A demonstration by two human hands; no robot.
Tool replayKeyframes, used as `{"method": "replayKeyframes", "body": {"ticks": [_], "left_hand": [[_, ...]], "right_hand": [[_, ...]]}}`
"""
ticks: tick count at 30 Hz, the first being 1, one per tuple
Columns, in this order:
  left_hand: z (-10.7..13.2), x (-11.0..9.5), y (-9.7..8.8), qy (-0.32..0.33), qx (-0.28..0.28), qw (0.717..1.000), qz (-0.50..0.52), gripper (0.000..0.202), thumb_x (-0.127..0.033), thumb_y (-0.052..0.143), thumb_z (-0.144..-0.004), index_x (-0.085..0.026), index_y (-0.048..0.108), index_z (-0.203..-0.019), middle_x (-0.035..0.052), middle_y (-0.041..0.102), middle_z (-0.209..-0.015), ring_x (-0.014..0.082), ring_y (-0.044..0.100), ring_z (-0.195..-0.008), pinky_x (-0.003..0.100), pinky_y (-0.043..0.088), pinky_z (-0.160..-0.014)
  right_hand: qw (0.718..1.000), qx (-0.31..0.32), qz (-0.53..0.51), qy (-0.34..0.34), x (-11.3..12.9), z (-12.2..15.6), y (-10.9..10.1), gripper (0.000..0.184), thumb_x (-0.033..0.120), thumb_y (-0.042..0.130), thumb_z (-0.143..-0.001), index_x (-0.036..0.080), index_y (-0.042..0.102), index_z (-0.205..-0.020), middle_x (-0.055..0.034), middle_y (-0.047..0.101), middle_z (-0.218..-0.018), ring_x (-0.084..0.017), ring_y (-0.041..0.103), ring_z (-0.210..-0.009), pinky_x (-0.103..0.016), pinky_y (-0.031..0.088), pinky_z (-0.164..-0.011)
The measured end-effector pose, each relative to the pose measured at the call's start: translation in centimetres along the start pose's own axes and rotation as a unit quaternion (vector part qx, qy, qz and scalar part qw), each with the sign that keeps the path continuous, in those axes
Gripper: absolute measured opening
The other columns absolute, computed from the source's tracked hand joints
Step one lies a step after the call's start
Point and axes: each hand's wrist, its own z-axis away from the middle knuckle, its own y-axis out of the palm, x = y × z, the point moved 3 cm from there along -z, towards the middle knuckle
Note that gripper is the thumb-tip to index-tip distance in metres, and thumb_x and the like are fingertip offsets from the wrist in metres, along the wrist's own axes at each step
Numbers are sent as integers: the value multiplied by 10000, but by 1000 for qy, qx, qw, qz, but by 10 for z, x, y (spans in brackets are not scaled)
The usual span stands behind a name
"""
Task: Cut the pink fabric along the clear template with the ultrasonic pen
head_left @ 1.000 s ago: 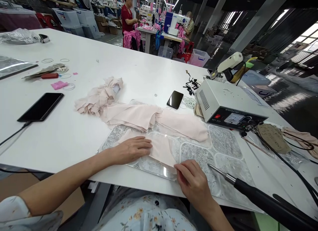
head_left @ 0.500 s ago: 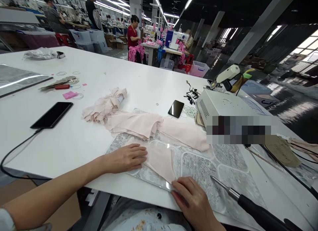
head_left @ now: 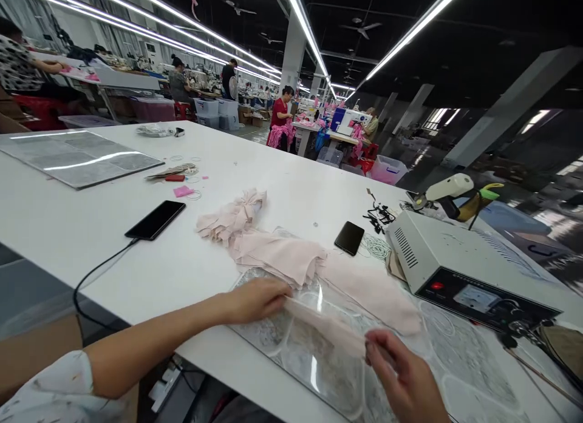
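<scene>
A thin pale pink fabric piece (head_left: 328,327) stretches between my two hands, lifted a little above a clear patterned board (head_left: 319,380). Its left end is pinched in my left hand (head_left: 260,298). My right hand (head_left: 405,377) grips the other end between thumb and fingers. Just behind the board's near part lie a stack of pink fabric pieces (head_left: 277,256) and another pink stack (head_left: 376,292). A gathered, tied-looking pink bundle (head_left: 237,219) rests farther back on the left.
A grey metal box with a dial (head_left: 464,253) stands at right. One phone (head_left: 349,238) lies near it; a cabled phone (head_left: 155,220) lies left. Another board (head_left: 84,159), a pink scrap (head_left: 183,191) and black bits (head_left: 379,216) are on the white table (head_left: 291,186). People work beyond.
The pink fabric piece, flat on the board before, is now raised between both hands. My right hand has closed on its end. The view has swung left and up, and the black-handled tool is out of sight.
</scene>
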Motion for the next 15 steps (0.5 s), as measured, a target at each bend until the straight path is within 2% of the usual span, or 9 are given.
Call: {"method": "replayKeyframes", "body": {"ticks": [3,6,7,9,10,11,13,15], "left_hand": [[-11,33,-30,-52,-27,998,-4,230,-108,376,-935,-188,583,-999,2,707,-892,119,666,-731,173,492,-614],[-29,77,-51,-83,-35,996,-26,261,-179,359,-948,-183,616,-986,4,701,-798,144,647,-645,200,468,-552],[-35,90,-55,-87,-33,995,-37,264,-196,366,-944,-178,630,-957,12,696,-779,154,646,-638,210,466,-548],[-46,108,-58,-93,-33,993,-61,279,-221,378,-930,-154,647,-891,52,688,-791,186,651,-656,247,480,-568],[-50,111,-58,-93,-37,992,-72,289,-228,377,-928,-139,652,-907,81,684,-837,205,654,-689,273,492,-593],[-55,111,-56,-88,-39,992,-81,297,-231,377,-928,-128,655,-946,106,678,-897,220,657,-734,297,504,-626],[-65,100,-47,-64,-31,994,-86,302,-218,381,-939,-138,655,-1037,121,656,-1025,229,655,-846,328,521,-720],[-81,80,-31,-19,-1,997,-73,286,-200,402,-951,-171,669,-1052,103,645,-1072,227,639,-947,341,517,-825]], "right_hand": [[997,23,-56,54,14,-53,14,260,407,489,-894,197,578,-769,18,558,-535,-137,586,-501,-242,521,-495],[996,13,-40,74,7,-112,35,267,368,461,-913,165,623,-847,3,601,-604,-142,616,-569,-282,544,-576],[996,9,-28,80,0,-129,41,269,362,465,-919,157,637,-891,-12,631,-666,-149,630,-617,-300,551,-608],[996,5,0,90,-18,-152,46,268,361,546,-905,157,625,-1059,-63,671,-987,-176,654,-855,-368,559,-770],[995,-2,15,97,-28,-157,44,343,371,568,-902,172,569,-1182,-84,608,-1184,-193,623,-1002,-409,544,-847],[994,-13,28,103,-38,-157,39,373,371,573,-899,175,552,-1215,-91,588,-1228,-210,611,-1046,-432,535,-873],[991,-39,55,119,-59,-142,21,374,371,573,-899,175,551,-1217,-91,586,-1230,-211,610,-1049,-434,534,-875],[985,-63,84,136,-76,-114,1,372,371,572,-899,175,552,-1214,-91,588,-1228,-210,611,-1046,-432,535,-872]]}}
